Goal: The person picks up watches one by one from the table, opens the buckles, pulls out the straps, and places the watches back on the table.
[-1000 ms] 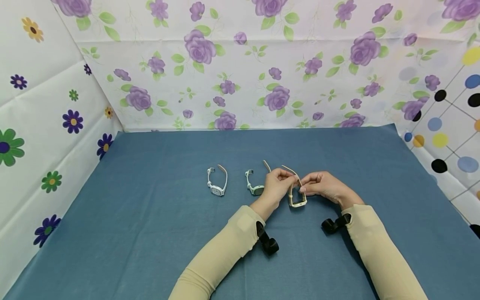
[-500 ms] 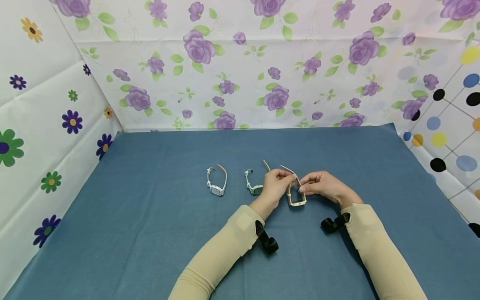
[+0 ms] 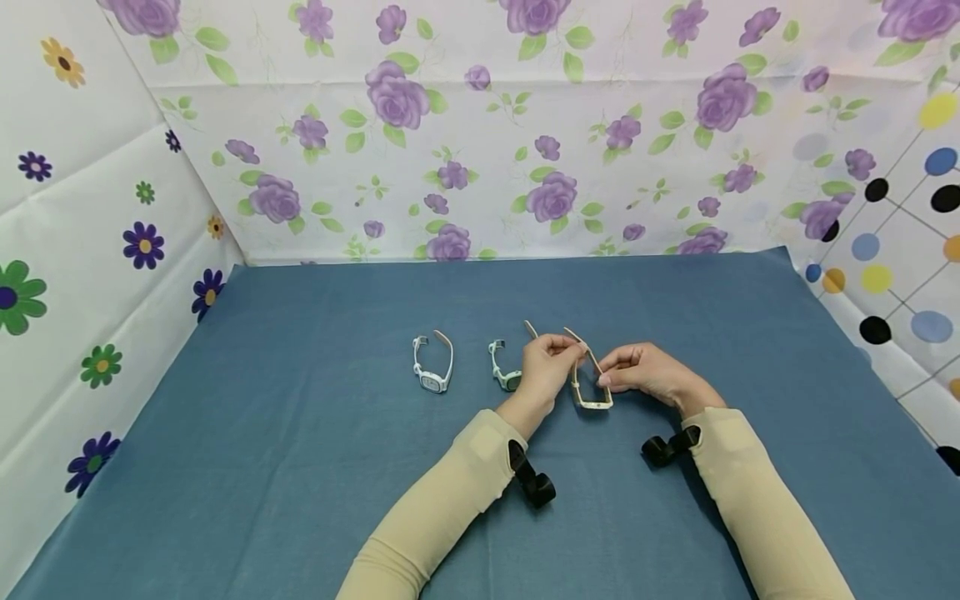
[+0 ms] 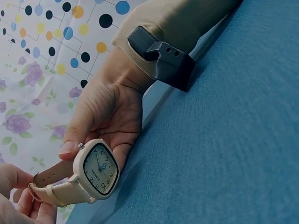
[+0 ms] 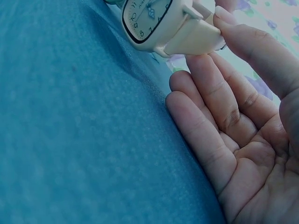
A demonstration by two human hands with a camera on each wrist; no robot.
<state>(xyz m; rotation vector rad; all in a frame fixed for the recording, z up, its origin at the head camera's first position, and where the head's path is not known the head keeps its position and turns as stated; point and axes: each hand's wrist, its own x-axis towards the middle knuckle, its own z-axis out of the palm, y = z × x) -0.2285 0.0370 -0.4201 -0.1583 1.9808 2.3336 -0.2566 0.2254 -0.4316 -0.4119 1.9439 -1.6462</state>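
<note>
A cream wristwatch (image 3: 595,406) with a rounded square case is held between both hands, its dial facing the person's far side in the head view and plain to see in the left wrist view. My left hand (image 3: 542,371) pinches the strap at the buckle end, with the fingertips at the buckle (image 4: 33,185). Thumb and fingers of my right hand (image 3: 648,373) pinch the strap (image 5: 196,38) on the other side, near the case. The strap forms a loop, and its free end (image 3: 573,335) sticks up beyond the left fingertips.
A pale green watch (image 3: 513,381) lies partly hidden behind the left hand. Further left is a white watch (image 3: 432,382) with its strap open. Blue cloth (image 3: 300,467) covers the table, and a flowered sheet (image 3: 480,167) hangs behind it.
My left hand has shifted slightly left with the buckle end, and the strap loop has widened a little. The right hand stays in place.
</note>
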